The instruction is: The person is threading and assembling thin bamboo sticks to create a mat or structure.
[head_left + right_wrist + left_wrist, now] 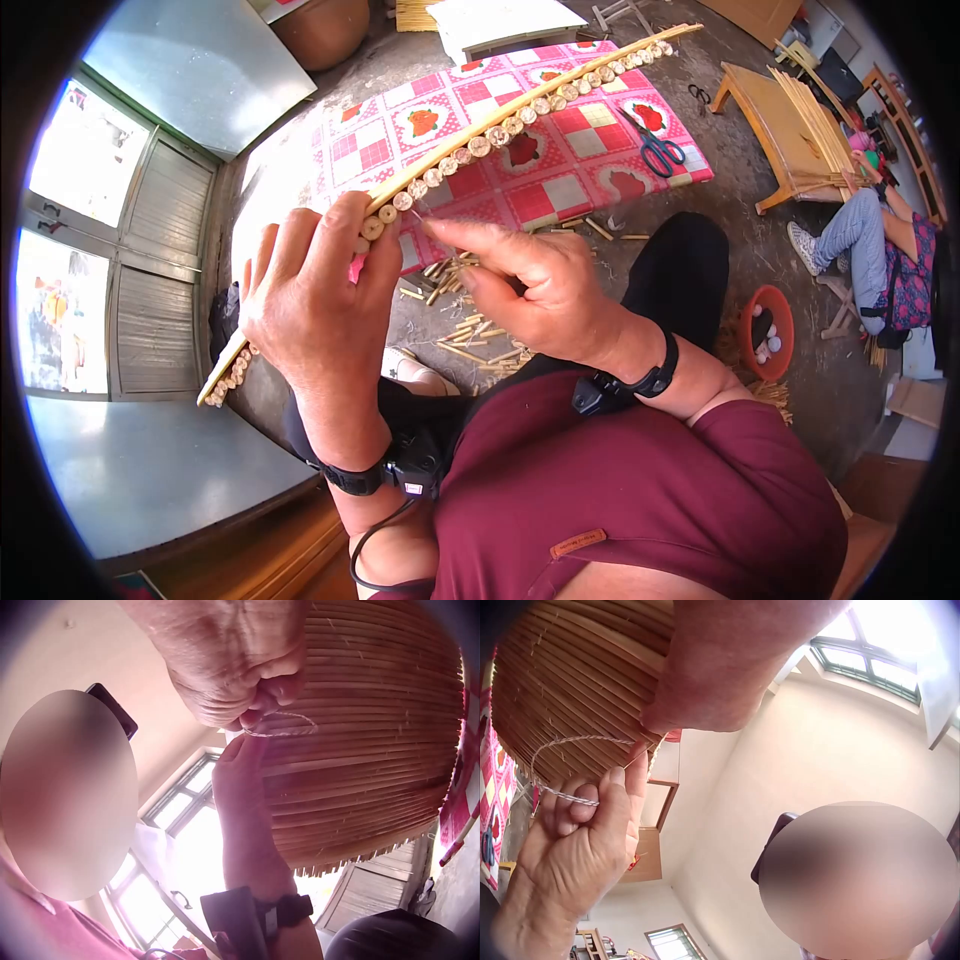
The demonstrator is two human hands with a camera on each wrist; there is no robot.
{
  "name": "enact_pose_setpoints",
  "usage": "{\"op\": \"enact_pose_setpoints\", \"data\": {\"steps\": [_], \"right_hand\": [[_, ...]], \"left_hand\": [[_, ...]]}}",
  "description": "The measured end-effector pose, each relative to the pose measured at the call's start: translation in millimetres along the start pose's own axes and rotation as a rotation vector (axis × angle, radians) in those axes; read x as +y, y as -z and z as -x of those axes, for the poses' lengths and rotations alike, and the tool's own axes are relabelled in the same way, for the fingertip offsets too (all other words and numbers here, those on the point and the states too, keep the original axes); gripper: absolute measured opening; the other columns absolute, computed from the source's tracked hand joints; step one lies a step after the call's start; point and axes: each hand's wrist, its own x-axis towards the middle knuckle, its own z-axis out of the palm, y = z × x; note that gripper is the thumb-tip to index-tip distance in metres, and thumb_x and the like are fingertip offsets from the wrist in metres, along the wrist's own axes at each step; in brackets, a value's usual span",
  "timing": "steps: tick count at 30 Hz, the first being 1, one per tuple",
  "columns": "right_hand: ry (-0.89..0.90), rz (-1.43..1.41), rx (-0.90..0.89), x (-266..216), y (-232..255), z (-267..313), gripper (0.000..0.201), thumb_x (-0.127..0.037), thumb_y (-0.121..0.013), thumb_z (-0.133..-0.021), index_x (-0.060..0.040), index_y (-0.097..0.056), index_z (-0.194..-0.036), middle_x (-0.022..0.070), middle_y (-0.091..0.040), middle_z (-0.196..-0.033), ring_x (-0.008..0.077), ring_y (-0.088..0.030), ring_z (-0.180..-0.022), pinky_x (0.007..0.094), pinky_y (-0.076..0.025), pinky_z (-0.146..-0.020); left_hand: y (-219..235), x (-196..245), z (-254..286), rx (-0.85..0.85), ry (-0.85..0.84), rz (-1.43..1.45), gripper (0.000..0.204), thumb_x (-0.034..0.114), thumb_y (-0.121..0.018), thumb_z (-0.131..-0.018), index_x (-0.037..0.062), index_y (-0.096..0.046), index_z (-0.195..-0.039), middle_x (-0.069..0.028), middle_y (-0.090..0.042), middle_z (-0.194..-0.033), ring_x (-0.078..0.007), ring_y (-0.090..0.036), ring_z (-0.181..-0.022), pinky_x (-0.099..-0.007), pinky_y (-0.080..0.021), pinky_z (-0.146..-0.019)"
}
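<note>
Holding a bamboo mat (520, 110) edge-on before us, we see its row of round cane ends run from lower left up to the far right, above a low bench covered with a red-and-pink checked cloth (560, 180). We find no writing we can read: a small tan tag on the maroon shirt (578, 543) is too blurred to make out. Our left hand (320, 290) wraps around the mat's edge, fingers curled over the top. Our right hand (530, 280) pinches a thin twisted wire (570, 769) just beside the left hand, at the mat's edge. From the wrist views the mat looks like many thin parallel slats, warm tan, slightly fibrous, with uneven ends; the wire forms a small loop against the slats, its end held between thumb and fingers. Blue-handled scissors (655, 148) lie on the cloth near its right edge, well apart from our hands. Short cane offcuts (470, 330) litter the floor between the bench and our knees. To the right stand a wooden stool (775, 130) and an orange bowl (768, 330), and another person (880, 250) sits there, leaving open floor between us
</note>
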Motion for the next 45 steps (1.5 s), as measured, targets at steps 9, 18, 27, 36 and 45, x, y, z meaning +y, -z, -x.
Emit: {"op": "enact_pose_setpoints", "data": {"steps": [9, 18, 27, 36, 45], "right_hand": [[0.01, 0.018, 0.01, -1, -1, -1, 0.039, 0.006, -0.061, -0.083, -0.0019, -0.063, -0.121, 0.007, -0.066, -0.07, 0.0086, -0.061, -0.059, 0.0245, -0.048, -0.058], [-0.017, -0.015, 0.029, -4, -2, 0, 0.033, 0.003, -0.062, -0.086, -0.0003, -0.064, -0.119, 0.0084, -0.068, -0.076, 0.0061, -0.06, -0.062, 0.0231, -0.047, -0.057], [0.035, 0.012, 0.032, 3, -5, 9, 0.037, 0.006, -0.061, -0.082, -0.0014, -0.063, -0.119, 0.0164, -0.066, -0.078, 0.026, -0.066, -0.065, 0.0338, -0.051, -0.059], [0.133, -0.014, 0.108, 16, -13, 13, 0.034, 0.008, -0.061, -0.084, -0.0003, -0.064, -0.117, 0.0159, -0.069, -0.085, 0.0247, -0.068, -0.071, 0.0333, -0.053, -0.061], [-0.167, -0.12, 0.086, -4, -8, 12, 0.014, 0.0, -0.063, -0.09, 0.0004, -0.066, -0.103, 0.0118, -0.071, -0.086, 0.0117, -0.068, -0.075, 0.027, -0.053, -0.064]], "left_hand": [[1, 0, 1, -0.021, 0.002, -0.007, 0.025, 0.017, -0.075, -0.068, 0.0159, -0.067, -0.092, -0.0006, -0.06, -0.078, -0.021, -0.06, -0.074, -0.0347, -0.046, -0.066], [0, 5, 7, -0.02, -0.034, -0.05, 0.024, 0.018, -0.075, -0.068, 0.0167, -0.066, -0.091, -0.0005, -0.055, -0.073, -0.0202, -0.059, -0.072, -0.0351, -0.045, -0.064], [2, 3, 13, -0.029, -0.047, -0.037, 0.025, 0.02, -0.076, -0.068, 0.0169, -0.066, -0.09, -0.0005, -0.053, -0.072, -0.0206, -0.057, -0.07, -0.0354, -0.045, -0.063], [0, 6, 19, -0.04, -0.079, -0.092, 0.027, 0.019, -0.075, -0.069, 0.0168, -0.065, -0.093, 0.0002, -0.053, -0.072, -0.0193, -0.056, -0.068, -0.0344, -0.044, -0.061], [-1, 12, 29, -0.002, -0.099, -0.087, 0.027, 0.016, -0.074, -0.068, 0.0165, -0.066, -0.094, 0.0001, -0.053, -0.073, -0.0192, -0.057, -0.069, -0.0346, -0.044, -0.063]]}}
